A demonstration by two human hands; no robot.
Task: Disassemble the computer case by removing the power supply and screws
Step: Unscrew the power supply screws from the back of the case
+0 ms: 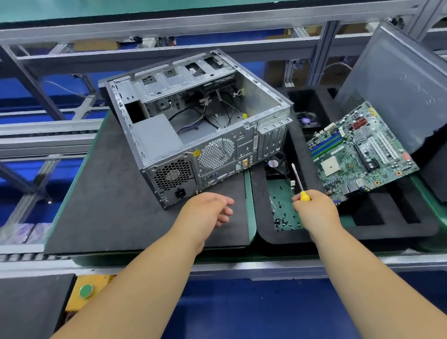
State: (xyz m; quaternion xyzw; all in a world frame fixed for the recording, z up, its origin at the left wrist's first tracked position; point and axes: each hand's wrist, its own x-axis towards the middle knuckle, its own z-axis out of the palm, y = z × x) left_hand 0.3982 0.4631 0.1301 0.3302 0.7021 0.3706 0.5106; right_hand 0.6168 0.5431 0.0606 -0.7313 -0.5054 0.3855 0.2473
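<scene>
One computer case, one screwdriver, two hands

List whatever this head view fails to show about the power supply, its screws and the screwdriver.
- Power supply mounting screws: too small to tell on the rear panel of the computer case.
- Screwdriver handle: mostly hidden by the right hand.
- Loose screws in the tray: too small to count.
- Left hand: palm faces away.
</scene>
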